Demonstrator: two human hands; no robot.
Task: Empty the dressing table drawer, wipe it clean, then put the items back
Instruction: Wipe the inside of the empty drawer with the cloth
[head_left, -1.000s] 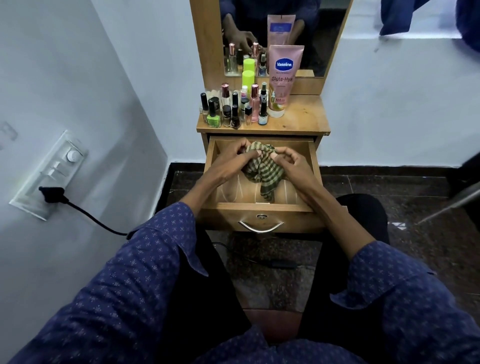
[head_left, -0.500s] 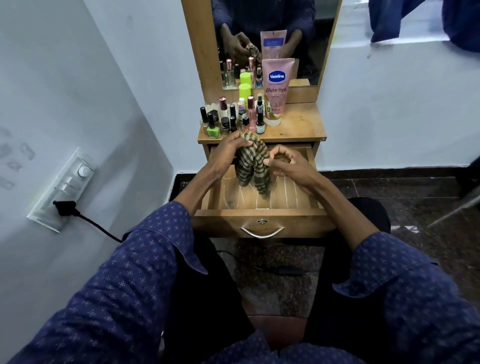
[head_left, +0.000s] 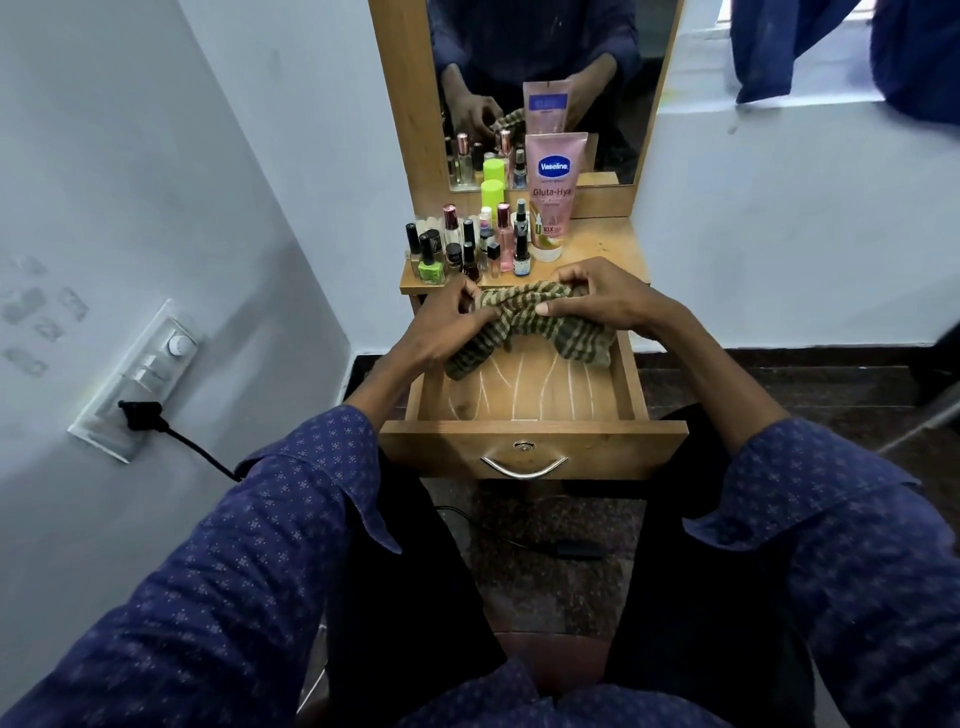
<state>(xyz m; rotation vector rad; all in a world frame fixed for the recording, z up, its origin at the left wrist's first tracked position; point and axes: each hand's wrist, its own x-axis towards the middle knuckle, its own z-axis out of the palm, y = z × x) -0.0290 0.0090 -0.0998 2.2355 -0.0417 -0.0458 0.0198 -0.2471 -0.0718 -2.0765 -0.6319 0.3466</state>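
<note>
Both hands hold a green-and-tan striped cloth (head_left: 524, 322) above the back half of the open drawer (head_left: 530, 400). The left hand (head_left: 447, 325) grips the cloth's left end with curled fingers, and the right hand (head_left: 597, 299) pinches the right end, thumb pressed onto the fabric. The cloth is stretched between them, bunched at the middle, with two loose ends hanging down toward the drawer floor; whether they touch it cannot be told.

The drawer is pulled out of the wooden dressing table toward the person. Its inside shows only bare wood with pale grain lines; nothing lies in the visible part. A curved metal handle (head_left: 523, 466) and a small lock sit on the drawer front (head_left: 613, 449).

On the surface (head_left: 608, 249) above the drawer stands a tight cluster of small bottles at the left: a bright green nail polish (head_left: 431, 265) at the front, dark-capped polish bottles (head_left: 470, 257) beside it, a slim pink bottle (head_left: 504, 234), a small spray bottle (head_left: 521, 252), and a neon yellow-green capped bottle (head_left: 492, 193) behind. A pink Vaseline tube (head_left: 551, 192) stands cap-down just right of the cluster, against the mirror (head_left: 540, 62), which reflects the hands, the cloth and the bottles.

A switch panel (head_left: 137, 379) on the left wall has a black plug (head_left: 139, 415) in it, its cord running down toward the person's sleeve.
</note>
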